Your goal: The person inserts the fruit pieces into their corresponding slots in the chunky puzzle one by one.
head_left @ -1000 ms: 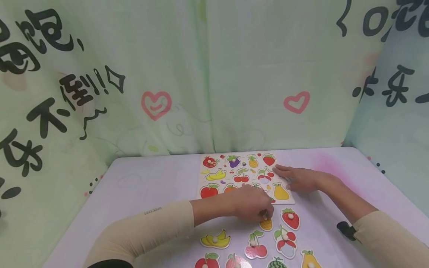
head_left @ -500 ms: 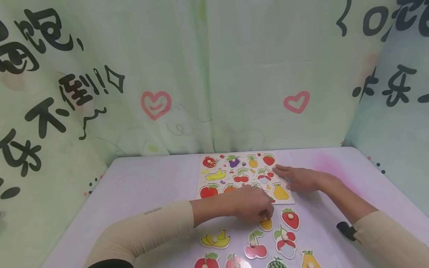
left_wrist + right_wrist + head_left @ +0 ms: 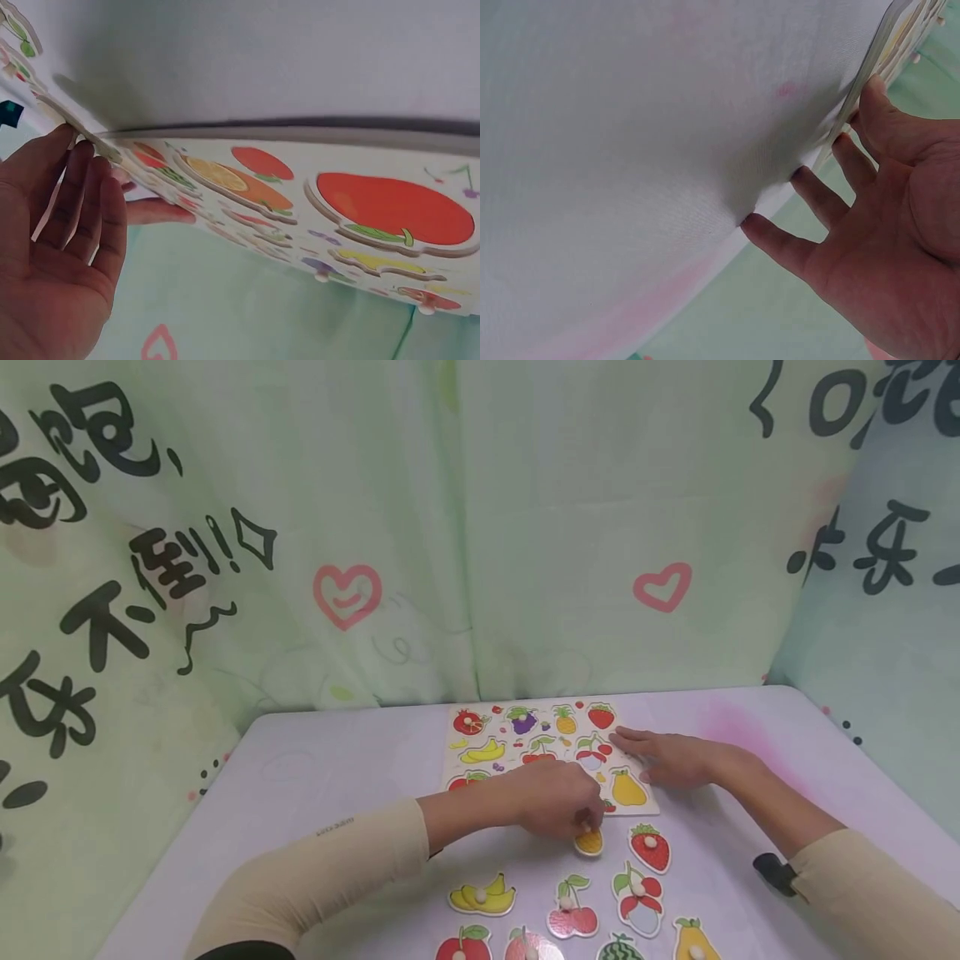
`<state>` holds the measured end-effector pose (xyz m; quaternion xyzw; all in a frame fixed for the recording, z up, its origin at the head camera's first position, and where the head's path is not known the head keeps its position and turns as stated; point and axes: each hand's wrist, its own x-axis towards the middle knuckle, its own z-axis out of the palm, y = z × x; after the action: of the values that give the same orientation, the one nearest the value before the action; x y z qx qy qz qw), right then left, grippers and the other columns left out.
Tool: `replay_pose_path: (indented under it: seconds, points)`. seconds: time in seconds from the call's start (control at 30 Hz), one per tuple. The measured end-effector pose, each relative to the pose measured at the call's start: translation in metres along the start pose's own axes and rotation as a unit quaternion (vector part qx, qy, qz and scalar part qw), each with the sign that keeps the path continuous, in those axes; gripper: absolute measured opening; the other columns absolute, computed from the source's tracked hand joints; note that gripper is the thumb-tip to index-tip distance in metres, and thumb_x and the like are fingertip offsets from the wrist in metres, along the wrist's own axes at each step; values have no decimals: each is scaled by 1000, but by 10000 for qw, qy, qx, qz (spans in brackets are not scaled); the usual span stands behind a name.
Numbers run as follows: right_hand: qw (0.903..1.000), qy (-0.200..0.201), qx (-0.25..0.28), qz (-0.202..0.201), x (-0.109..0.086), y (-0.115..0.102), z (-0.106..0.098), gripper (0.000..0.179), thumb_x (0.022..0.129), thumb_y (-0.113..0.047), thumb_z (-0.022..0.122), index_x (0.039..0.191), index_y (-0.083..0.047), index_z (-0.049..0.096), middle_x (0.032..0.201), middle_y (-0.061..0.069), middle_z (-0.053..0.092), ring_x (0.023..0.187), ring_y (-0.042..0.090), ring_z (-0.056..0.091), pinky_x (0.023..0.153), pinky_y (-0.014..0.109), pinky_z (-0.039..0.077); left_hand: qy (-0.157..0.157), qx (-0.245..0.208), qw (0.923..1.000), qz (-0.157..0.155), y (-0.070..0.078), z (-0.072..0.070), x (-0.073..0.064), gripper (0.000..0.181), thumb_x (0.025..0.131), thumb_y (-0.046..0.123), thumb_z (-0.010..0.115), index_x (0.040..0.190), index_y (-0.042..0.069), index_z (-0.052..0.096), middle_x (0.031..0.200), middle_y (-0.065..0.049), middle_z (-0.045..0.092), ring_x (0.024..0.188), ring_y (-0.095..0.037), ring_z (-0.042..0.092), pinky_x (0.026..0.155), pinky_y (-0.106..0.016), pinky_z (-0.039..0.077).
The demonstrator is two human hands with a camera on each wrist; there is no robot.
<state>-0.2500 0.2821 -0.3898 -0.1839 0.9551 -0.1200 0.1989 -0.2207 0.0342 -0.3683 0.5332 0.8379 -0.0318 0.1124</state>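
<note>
My left hand (image 3: 558,800) pinches a knobbed pineapple puzzle piece (image 3: 589,843) just in front of the fruit puzzle board (image 3: 643,811). Only the piece's yellow lower part shows in the head view. In the left wrist view its thin edge (image 3: 99,147) appears at the fingertips. My right hand (image 3: 678,762) rests at the board's right edge with its fingers spread; in the right wrist view, the thumb lies against that edge. Pomegranate (image 3: 468,722) and grape (image 3: 522,720) pieces with white knobs sit in the board's back row.
Loose knobbed pieces lie in front of the board: a strawberry (image 3: 650,848), bananas (image 3: 483,896), cherries (image 3: 572,907), a radish-like piece (image 3: 639,902), an apple (image 3: 463,945), a peach-like piece (image 3: 531,947), a watermelon (image 3: 619,949) and a pear (image 3: 694,942). A green printed curtain (image 3: 555,543) hangs behind.
My left hand has moved slightly back and left toward the board, carrying the pineapple piece with it. My right hand stays in place.
</note>
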Motion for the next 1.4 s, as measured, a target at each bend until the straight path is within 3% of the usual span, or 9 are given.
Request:
replay_pose_path:
  seconds: [0.5, 0.93, 1.17, 1.4]
  points:
    - [10000, -20, 13, -48, 0, 1, 0, 77, 98, -25, 71, 163, -11, 33, 169, 22, 26, 149, 56, 31, 113, 68, 39, 98, -112, 9981, -601, -37, -7, 18, 18, 96, 26, 77, 113, 29, 80, 110, 16, 76, 101, -2, 64, 82, -17, 49]
    - [9998, -59, 155, 120, 1, -1, -1, 78, 98, -25, 71, 164, -13, 32, 170, 20, 25, 149, 56, 30, 111, 67, 41, 234, -302, 9933, -1093, -78, -9, 39, 16, 98, 24, 74, 112, 25, 80, 111, 11, 75, 106, -7, 64, 91, -24, 53]
    - [9997, -67, 169, 162, 2, -1, 0, 78, 98, -26, 71, 164, -14, 31, 171, 19, 25, 150, 55, 29, 112, 67, 40, 311, -340, 9926, -1119, -91, -13, 46, 16, 97, 25, 75, 112, 24, 80, 109, 9, 74, 100, -7, 63, 83, -19, 53]
    - [9995, -81, 212, 219, 1, -3, 0, 78, 98, -25, 71, 164, -14, 31, 171, 19, 24, 150, 55, 29, 112, 67, 40, 526, -472, 9887, -1326, -105, -12, 55, 16, 97, 25, 75, 112, 22, 80, 111, 6, 73, 102, -9, 64, 85, -21, 53]
